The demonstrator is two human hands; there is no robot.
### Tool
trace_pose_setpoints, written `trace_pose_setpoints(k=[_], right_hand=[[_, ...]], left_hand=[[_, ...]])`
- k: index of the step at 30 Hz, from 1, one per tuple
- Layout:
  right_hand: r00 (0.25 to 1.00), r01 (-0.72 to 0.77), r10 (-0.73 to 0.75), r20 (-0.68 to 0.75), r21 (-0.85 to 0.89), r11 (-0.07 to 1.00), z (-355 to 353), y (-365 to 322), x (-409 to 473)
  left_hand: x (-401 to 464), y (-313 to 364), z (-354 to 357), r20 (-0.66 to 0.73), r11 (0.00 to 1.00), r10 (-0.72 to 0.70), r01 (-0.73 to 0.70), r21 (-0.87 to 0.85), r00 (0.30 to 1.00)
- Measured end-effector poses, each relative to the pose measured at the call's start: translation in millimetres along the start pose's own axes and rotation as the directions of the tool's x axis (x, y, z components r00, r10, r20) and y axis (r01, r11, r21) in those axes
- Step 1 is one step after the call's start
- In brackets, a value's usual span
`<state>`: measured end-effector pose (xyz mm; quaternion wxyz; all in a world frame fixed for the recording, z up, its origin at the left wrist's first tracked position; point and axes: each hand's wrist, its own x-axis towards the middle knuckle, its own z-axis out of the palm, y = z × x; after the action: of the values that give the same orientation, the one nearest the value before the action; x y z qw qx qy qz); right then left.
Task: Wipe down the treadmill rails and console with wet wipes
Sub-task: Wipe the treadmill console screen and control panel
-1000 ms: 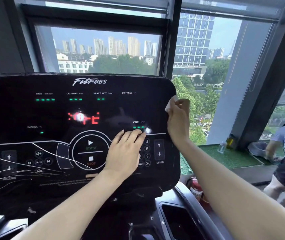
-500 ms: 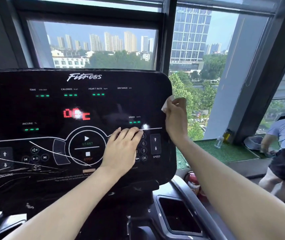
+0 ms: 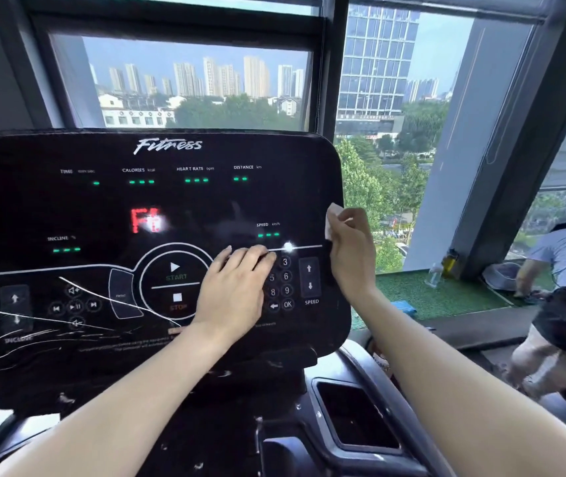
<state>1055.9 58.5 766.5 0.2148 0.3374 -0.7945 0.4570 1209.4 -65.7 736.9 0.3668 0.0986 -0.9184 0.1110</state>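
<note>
Pressing against the right edge of the glossy black treadmill console (image 3: 157,201), the right hand (image 3: 352,249) has its fingers (image 3: 343,218) curled shut around a small white wet wipe (image 3: 332,215), and only a folded corner of that wipe peeks out above the knuckles, just right of centre in the frame. The left hand (image 3: 236,287) lies flat on the panel, fingers together and stretched out, holding nothing, their tips touching the thin white line that runs across the console and covering part of the number keypad (image 3: 285,282).

Look at that console: it fills the left and centre of the frame, a wide dark panel with rounded corners, white "Fitness" lettering at the top, green dashes under TIME, CALORIES, HEART RATE and DISTANCE, and red glowing characters in the middle. A round START and STOP control (image 3: 175,282) sits just left of the left hand, the SPEED arrows (image 3: 309,277) between the two hands. White scratch-like streaks cross the lower left of the panel, and a bright glare spot sits on the white line near the fingertips.

Below, at the bottom right, a dark moulded tray pocket (image 3: 353,414) opens in the treadmill body. At the far right edge a person in a blue shirt (image 3: 563,256) bends over green artificial turf (image 3: 446,297) by the window.
</note>
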Motion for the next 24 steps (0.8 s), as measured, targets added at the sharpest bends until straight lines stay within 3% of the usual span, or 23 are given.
trace_pose_setpoints(k=[4,7,11,13,16,18,19,20,22,24], right_hand=[[0.995,0.041,-0.051,-0.082,-0.117,0.992,26,0,-20],[0.984,0.146,-0.151,-0.097,-0.057,0.988,60,-33,-48],[0.894,0.448,-0.442,0.073,-0.115,0.887,73,-50,-51],[0.927,0.366,-0.358,0.112,-0.054,0.929,58,-41,-38],[0.995,0.053,-0.047,-0.094,0.061,0.997,39,-29,-22],[0.958,-0.121,0.148,-0.247,0.120,0.985,45,-33,-19],[0.948,-0.150,0.171,-0.268,0.097,0.984,53,-43,-24],[0.958,-0.109,0.127,-0.258,0.082,0.991,64,-55,-32],[0.975,0.161,-0.159,-0.152,0.000,0.987,89,-76,-54],[0.910,0.412,-0.414,0.001,-0.091,0.907,102,-84,-69]], left_hand=[[-11,-18,-5,-0.027,0.998,-0.069,0.070,0.007,0.997],[-22,-33,-9,-0.027,0.994,-0.107,0.107,0.029,0.994],[-30,-50,-17,-0.043,0.989,-0.135,0.138,0.056,0.990],[-32,-55,-21,-0.045,0.987,-0.150,0.152,0.048,0.988],[-36,-61,-24,-0.035,0.984,-0.171,0.173,0.035,0.985],[-40,-65,-25,-0.037,0.983,-0.178,0.179,0.037,0.983],[-42,-67,-24,-0.039,0.983,-0.177,0.178,0.035,0.983],[-44,-69,-24,-0.039,0.984,-0.174,0.175,0.032,0.984],[-45,-72,-25,-0.033,0.986,-0.163,0.164,0.022,0.986],[-44,-74,-27,-0.021,0.987,-0.157,0.157,0.016,0.987]])
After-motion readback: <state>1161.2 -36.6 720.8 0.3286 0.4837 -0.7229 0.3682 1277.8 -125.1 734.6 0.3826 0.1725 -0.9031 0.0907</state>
